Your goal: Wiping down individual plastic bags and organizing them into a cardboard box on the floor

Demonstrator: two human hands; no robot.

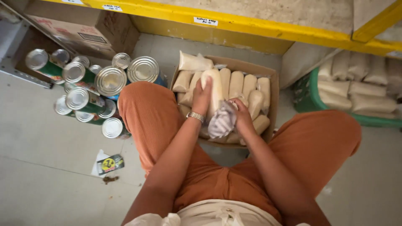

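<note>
Pale sealed pouch (pixel 215 90), long and rounded, stood upright over the cardboard box (pixel 274 90) on the floor, among more pouches of the same kind packed side by side. Left hand (pixel 202 98) lay against its left side, fingers (pixel 206 86) closed round it near the top, a metal bracelet at the wrist. Right hand (pixel 243 115) sat just right of it, fingers curled shut on a crumpled grey-white cloth (pixel 222 121) pressed to the pouch's lower part.

Risk, as judged: the grip was one-sided and high, so the smooth pouch could slip down into the row or tip; hard rubbing could split the thin wrap.

Both forearms reached forward and down between knees in orange trousers, elbows bent, wrists meeting over the box.

Left of the box stood a cluster of tins (pixel 86 90) with silver lids. Near left on the floor lay a scrap of label (pixel 109 164). Far right, a green crate (pixel 310 100) held more pale packs under a yellow shelf (pixel 251 25).
</note>
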